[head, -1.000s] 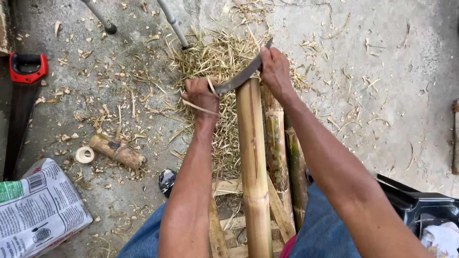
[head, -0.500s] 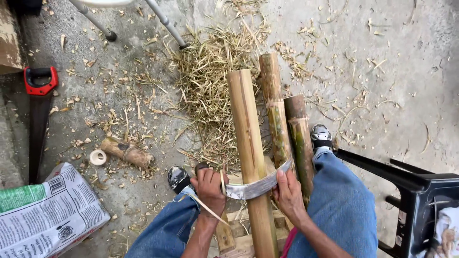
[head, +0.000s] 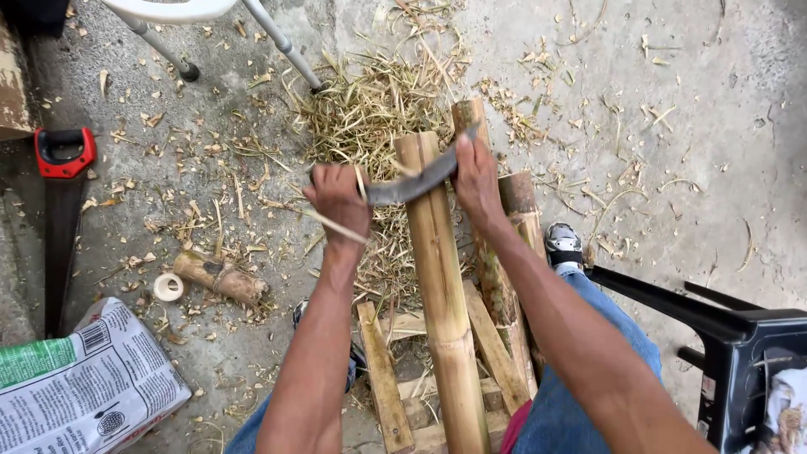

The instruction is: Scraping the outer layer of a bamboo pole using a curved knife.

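Both arms reach forward, nearly straight. The left hand (head: 338, 197) is closed around the handle of a curved blade (head: 414, 183); the right hand (head: 476, 181) grips its far tip. The blade lies crosswise over the upper end of a bamboo pole (head: 441, 286), whose long axis runs away from the person, resting on wooden slats (head: 382, 378) on the concrete floor (head: 689, 101), beside shavings (head: 370, 109).

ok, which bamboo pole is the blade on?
The pale yellow pole, nearest the left hand; the curved blade lies across its top. The greener poles sit right of it.
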